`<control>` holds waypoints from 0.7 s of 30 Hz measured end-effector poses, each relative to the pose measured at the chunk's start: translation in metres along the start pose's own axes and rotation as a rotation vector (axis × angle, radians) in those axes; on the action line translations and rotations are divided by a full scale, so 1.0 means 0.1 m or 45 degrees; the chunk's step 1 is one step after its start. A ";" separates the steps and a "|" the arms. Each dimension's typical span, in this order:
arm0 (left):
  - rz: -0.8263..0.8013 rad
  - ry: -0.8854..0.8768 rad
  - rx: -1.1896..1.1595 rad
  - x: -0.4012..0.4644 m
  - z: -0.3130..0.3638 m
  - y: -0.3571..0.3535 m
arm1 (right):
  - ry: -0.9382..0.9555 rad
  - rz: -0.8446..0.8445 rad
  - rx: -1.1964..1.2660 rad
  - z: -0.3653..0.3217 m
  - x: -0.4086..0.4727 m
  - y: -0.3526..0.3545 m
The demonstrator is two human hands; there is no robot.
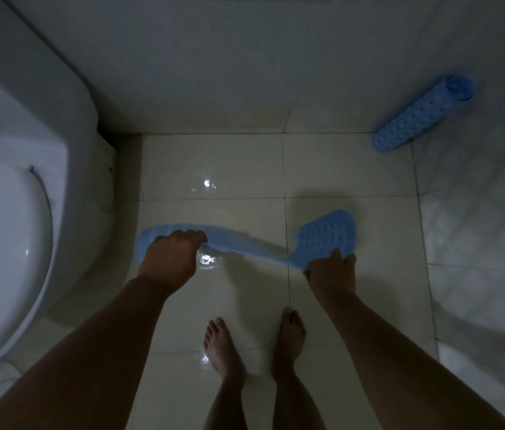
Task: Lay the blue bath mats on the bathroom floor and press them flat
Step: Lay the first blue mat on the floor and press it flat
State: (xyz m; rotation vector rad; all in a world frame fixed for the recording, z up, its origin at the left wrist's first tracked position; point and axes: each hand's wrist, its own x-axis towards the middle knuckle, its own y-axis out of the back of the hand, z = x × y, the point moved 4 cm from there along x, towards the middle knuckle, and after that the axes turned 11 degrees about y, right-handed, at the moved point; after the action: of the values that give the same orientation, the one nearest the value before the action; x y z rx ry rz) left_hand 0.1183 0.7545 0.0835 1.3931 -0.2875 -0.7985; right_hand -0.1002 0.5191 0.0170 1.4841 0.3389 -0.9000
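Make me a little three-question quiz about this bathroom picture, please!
1. True or false: the second mat lies flat on the floor.
2. Which hand is nearer the toilet? A) left B) right
3. Fill in: both hands grip the blue ____.

Key: 1 false, it is rolled up, leaning by the wall. 2 A; the right hand is farther away. 3 mat.

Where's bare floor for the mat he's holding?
Open tiles run from the feet to the back wall, between the toilet and the rolled mat. Both hands, left hand and right hand, hold the mat over that patch. It is tight beside the toilet base and in the rolled mat's corner.
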 end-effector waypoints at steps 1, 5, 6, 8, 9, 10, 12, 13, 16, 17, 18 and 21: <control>0.002 -0.002 0.013 -0.01 -0.01 -0.03 | 0.013 -0.043 0.037 -0.02 -0.04 -0.04; -0.149 -0.009 0.022 -0.10 -0.10 -0.23 | 0.122 0.074 0.266 0.09 -0.07 -0.20; -0.233 0.018 -0.003 -0.12 -0.13 -0.29 | 0.202 -0.027 0.218 0.07 -0.04 -0.23; -0.464 0.132 -0.034 -0.15 -0.21 -0.42 | 0.246 -0.160 0.231 0.10 0.01 -0.23; -0.589 0.183 -0.010 -0.15 -0.26 -0.48 | 0.248 -0.196 0.249 0.13 0.05 -0.21; -0.694 0.213 0.016 -0.12 -0.31 -0.53 | 0.245 -0.236 0.254 0.15 0.09 -0.16; -0.788 0.243 0.005 0.03 -0.41 -0.59 | 0.219 -0.212 0.231 0.22 0.20 -0.04; -0.796 0.250 -0.015 0.17 -0.45 -0.61 | 0.196 -0.153 0.216 0.26 0.30 0.03; -0.809 0.279 -0.018 0.75 -0.55 -0.71 | 0.157 -0.037 0.166 0.39 0.69 0.27; -0.779 0.320 0.045 0.97 -0.56 -0.74 | 0.143 0.002 0.162 0.42 0.88 0.34; -0.721 0.383 0.134 1.17 -0.55 -0.74 | 0.121 0.031 0.166 0.44 1.05 0.43; -0.507 0.597 0.177 1.59 -0.47 -0.72 | 0.049 0.141 0.183 0.46 1.52 0.70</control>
State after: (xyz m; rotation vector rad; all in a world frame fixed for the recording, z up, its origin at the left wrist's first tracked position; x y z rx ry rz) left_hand 0.2373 0.6886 -0.0358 1.7507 0.3132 -0.7540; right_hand 0.0322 0.4187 -0.0346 1.6379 0.2217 -0.8215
